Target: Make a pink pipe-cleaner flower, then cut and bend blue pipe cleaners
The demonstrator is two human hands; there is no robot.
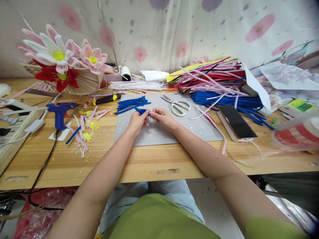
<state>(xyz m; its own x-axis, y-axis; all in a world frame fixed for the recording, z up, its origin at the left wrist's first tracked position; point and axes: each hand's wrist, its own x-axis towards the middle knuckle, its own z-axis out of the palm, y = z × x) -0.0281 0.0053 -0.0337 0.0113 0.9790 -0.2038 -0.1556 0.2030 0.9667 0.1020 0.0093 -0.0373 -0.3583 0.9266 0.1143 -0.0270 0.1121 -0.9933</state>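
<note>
Over the grey cutting mat (159, 134), my left hand (138, 122) is closed on a small blue fuzzy piece (141, 111). My right hand (162, 118) pinches the right end of the same piece, fingertips close to those of my left hand. Just behind my left hand lies a small pile of cut blue stems (132, 103). Open-bladed scissors (178, 106) with pale handles rest on the mat to the right of my right hand.
A blue glue gun (59, 114) stands left, beside pink and yellow scraps (91, 124). Fuzzy flowers (58, 54) stand back left. Bundled stems (211, 78) lie back right, near a phone (236, 122) and a plastic tub (297, 132).
</note>
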